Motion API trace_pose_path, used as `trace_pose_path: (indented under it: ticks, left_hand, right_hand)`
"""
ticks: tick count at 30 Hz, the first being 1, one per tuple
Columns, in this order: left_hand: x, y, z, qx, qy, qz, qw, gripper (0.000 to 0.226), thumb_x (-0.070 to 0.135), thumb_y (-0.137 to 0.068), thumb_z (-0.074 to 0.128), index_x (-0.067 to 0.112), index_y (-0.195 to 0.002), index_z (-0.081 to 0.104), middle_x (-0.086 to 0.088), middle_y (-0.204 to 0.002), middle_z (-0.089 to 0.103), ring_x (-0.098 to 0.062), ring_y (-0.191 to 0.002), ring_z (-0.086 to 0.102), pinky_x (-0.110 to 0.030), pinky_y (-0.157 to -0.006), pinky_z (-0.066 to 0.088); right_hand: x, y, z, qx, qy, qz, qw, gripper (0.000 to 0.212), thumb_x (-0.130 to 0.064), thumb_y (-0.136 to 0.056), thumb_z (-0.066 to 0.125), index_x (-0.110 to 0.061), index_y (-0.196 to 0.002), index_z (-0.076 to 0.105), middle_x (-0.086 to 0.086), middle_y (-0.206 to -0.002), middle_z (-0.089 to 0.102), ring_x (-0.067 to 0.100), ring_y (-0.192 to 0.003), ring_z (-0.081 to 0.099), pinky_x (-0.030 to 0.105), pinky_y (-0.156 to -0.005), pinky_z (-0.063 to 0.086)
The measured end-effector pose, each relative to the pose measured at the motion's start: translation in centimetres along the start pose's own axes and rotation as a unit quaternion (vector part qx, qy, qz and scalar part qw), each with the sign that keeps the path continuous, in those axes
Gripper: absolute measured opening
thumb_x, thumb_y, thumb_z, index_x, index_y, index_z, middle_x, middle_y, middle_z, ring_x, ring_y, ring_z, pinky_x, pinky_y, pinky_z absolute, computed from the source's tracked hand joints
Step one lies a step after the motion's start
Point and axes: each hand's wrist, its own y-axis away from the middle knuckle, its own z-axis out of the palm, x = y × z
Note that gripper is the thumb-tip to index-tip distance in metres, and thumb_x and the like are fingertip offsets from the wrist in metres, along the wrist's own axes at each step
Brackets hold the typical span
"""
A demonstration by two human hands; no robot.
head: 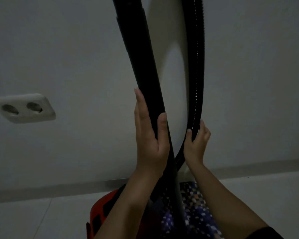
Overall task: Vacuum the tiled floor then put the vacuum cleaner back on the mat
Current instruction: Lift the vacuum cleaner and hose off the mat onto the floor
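Closest to the camera, the vacuum cleaner showed its red body with black trim. It sat low between the forearms and just beside a multicoloured chequered mat; whether it rested on the mat could not be told. Its smooth black tube rose steeply. The left hand held the tube, fingers straight along one side and thumb on the other. The right hand gripped the ribbed hose, which arched up beside the tube. The arms hid most of the body. Pale tiled floor met a grey skirting, and the wall beyond carried a white double socket.
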Motion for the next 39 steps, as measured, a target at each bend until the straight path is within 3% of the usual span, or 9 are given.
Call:
trace_pose_path:
  ticks: [5, 11, 17, 21, 26, 30, 32, 35, 39]
  left_hand:
    - [-0.9, 1.1, 0.4, -0.008, 0.007, 0.021, 1.0, 0.061, 0.004, -0.099, 0.039, 0.015, -0.143, -0.002, 0.029, -0.143, 0.006, 0.02, -0.136, 0.007, -0.005, -0.112, 0.012]
    - [-0.4, 1.1, -0.2, -0.034, 0.03, -0.016, 0.999, 0.066, 0.003, -0.099, 0.041, 0.022, -0.144, -0.003, 0.039, -0.14, 0.007, 0.023, -0.134, 0.009, 0.0, -0.109, 0.013]
    - [-1.1, 0.8, -1.9, -0.041, 0.019, -0.033, 0.998, 0.066, 0.001, -0.099, 0.041, 0.028, -0.142, -0.002, 0.053, -0.131, 0.01, 0.031, -0.126, 0.014, 0.005, -0.103, 0.016]
    - [-2.1, 0.7, -4.0, -0.031, 0.018, -0.064, 0.997, 0.068, 0.007, -0.1, 0.039, 0.038, -0.141, -0.007, 0.031, -0.146, 0.005, 0.016, -0.139, 0.01, -0.007, -0.114, 0.014]
    - [-3.2, 1.0, -6.6, -0.008, -0.002, -0.084, 0.996, 0.071, 0.009, -0.099, 0.039, 0.028, -0.146, -0.011, 0.032, -0.146, -0.002, 0.009, -0.142, 0.005, -0.018, -0.12, 0.013]
    - [-4.3, 0.9, -9.9, -0.001, -0.011, -0.105, 0.994, 0.076, 0.011, -0.097, 0.042, 0.017, -0.151, -0.011, 0.001, -0.162, -0.003, -0.014, -0.149, 0.009, -0.047, -0.121, 0.02]
    - [-4.1, 0.6, -11.7, 0.012, -0.02, -0.099, 0.995, 0.078, 0.008, -0.097, 0.046, 0.014, -0.151, -0.011, -0.001, -0.161, 0.001, -0.009, -0.146, 0.017, -0.04, -0.119, 0.026]
    - [-3.9, -0.6, -14.1, 0.056, -0.022, -0.088, 0.994, 0.081, 0.0, -0.096, 0.048, 0.008, -0.15, -0.012, 0.013, -0.148, 0.011, 0.022, -0.12, 0.039, -0.006, -0.099, 0.038]
    - [-4.0, 0.0, -16.3, 0.065, -0.018, -0.095, 0.993, 0.087, 0.001, -0.094, 0.051, 0.012, -0.15, -0.015, -0.007, -0.158, 0.014, -0.008, -0.125, 0.049, -0.011, -0.097, 0.044]
  right_hand:
    - [1.7, -1.9, 0.5, -0.022, -0.011, -0.037, 0.999, 0.053, -0.017, -0.101, 0.044, -0.013, -0.15, 0.024, 0.009, -0.148, 0.032, 0.017, -0.132, 0.037, 0.005, -0.094, 0.023]
    - [0.6, 1.5, -0.4, -0.083, -0.07, -0.089, 0.99, 0.047, -0.018, -0.094, 0.057, -0.014, -0.137, 0.039, 0.003, -0.128, 0.044, 0.019, -0.122, 0.047, 0.042, -0.11, 0.039]
    - [-0.4, 7.2, -0.3, -0.139, -0.138, -0.171, 0.966, 0.042, -0.059, -0.09, 0.044, -0.058, -0.13, 0.032, -0.005, -0.135, 0.045, 0.011, -0.128, 0.046, 0.039, -0.111, 0.038]
    - [-0.3, 9.6, 1.1, -0.188, -0.04, -0.213, 0.958, 0.075, -0.079, -0.081, 0.032, -0.053, -0.144, 0.002, -0.034, -0.15, 0.016, -0.01, -0.138, 0.02, 0.031, -0.115, 0.02]
    - [-0.9, 10.1, 3.4, -0.176, 0.135, -0.291, 0.931, 0.113, -0.087, -0.062, 0.047, -0.036, -0.147, -0.007, 0.004, -0.136, 0.047, 0.018, -0.118, 0.047, 0.04, -0.099, 0.037]
    - [-0.9, 11.2, 5.2, -0.188, 0.163, -0.305, 0.919, 0.108, -0.066, -0.067, 0.062, -0.032, -0.149, -0.001, 0.005, -0.121, 0.054, 0.022, -0.106, 0.053, 0.034, -0.09, 0.037]
    - [-1.0, 11.7, 5.7, -0.22, 0.169, -0.316, 0.907, 0.105, -0.067, -0.068, 0.058, -0.035, -0.148, -0.002, 0.005, -0.121, 0.054, 0.023, -0.106, 0.053, 0.031, -0.088, 0.032]
    - [-1.2, 12.2, 6.1, -0.271, 0.175, -0.347, 0.881, 0.103, -0.071, -0.072, 0.05, -0.034, -0.149, -0.007, 0.003, -0.119, 0.054, 0.021, -0.105, 0.053, 0.033, -0.088, 0.035]
    - [-0.9, 12.2, 5.9, -0.317, 0.179, -0.357, 0.86, 0.099, -0.075, -0.072, 0.044, -0.039, -0.148, -0.01, 0.0, -0.112, 0.052, 0.018, -0.1, 0.052, 0.032, -0.086, 0.034]
